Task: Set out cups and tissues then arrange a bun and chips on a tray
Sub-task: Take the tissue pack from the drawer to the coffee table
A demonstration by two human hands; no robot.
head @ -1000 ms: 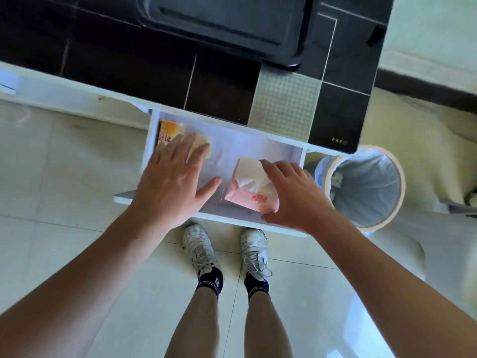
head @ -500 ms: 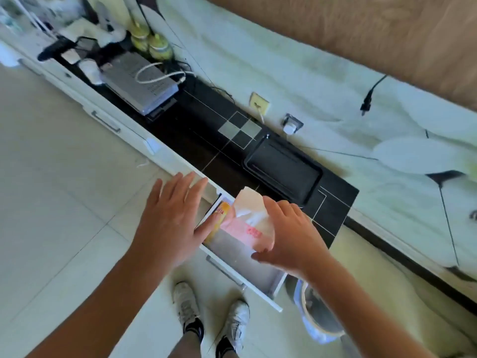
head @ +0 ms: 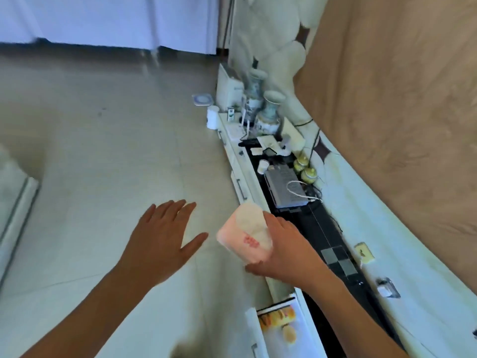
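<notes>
My right hand (head: 284,250) grips a pink pack of tissues (head: 246,237) with red print, held in the air beside the long low cabinet (head: 241,177). White tissue pokes out of the pack's top. To the left of the pack my left hand (head: 161,239) hovers over the floor, fingers spread and holding nothing. Below my right arm the white drawer (head: 305,329) stands partly open, with an orange snack packet (head: 277,316) and a round pale bun (head: 289,335) visible inside.
The cabinet's black top carries a grey box (head: 285,189) with a white cable, two small green jars (head: 304,167), a small white cup (head: 262,166), vases (head: 269,113) and small clutter. A white cylinder (head: 213,117) stands at its far end. Tiled floor (head: 103,151) spreads left; a pale furniture edge (head: 18,202) stands at far left.
My right hand has lifted the tissue pack out of the drawer and up. My left hand left the drawer and now hovers over the floor. My view has swung left along the cabinet.
</notes>
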